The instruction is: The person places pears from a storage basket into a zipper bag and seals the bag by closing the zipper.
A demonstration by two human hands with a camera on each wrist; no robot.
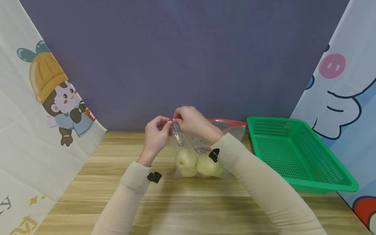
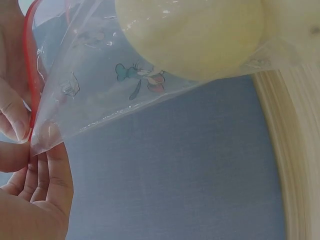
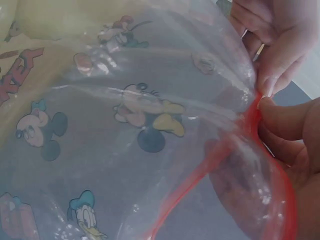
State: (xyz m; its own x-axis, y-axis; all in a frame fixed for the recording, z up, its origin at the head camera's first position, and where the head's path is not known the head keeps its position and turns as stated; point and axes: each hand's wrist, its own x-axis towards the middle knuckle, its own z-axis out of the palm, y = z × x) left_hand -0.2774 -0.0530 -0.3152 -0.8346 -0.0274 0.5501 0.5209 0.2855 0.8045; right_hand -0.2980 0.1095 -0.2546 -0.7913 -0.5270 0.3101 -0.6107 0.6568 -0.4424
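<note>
A clear zip bag (image 1: pixel 188 143) with a red zip strip and printed cartoon figures stands on the table, several pale yellow-green round fruits (image 1: pixel 186 160) lying in its bottom. My left hand (image 1: pixel 155 135) pinches the bag's top left corner at the red strip (image 2: pixel 32 75). Right beside it, my right hand (image 1: pixel 192 120) pinches the same strip between thumb and fingers. To the right of my hands the zip edges (image 3: pixel 200 170) stand apart, so the bag's mouth gapes there. In the right wrist view both thumbs nearly meet at the strip.
A green plastic basket (image 1: pixel 293 186) with mesh walls stands on the right of the wooden table (image 1: pixel 117 186), close beside the bag. A dark blue-grey panel (image 1: pixel 188 58) rises behind the table. Printed cartoon cloths hang on both sides.
</note>
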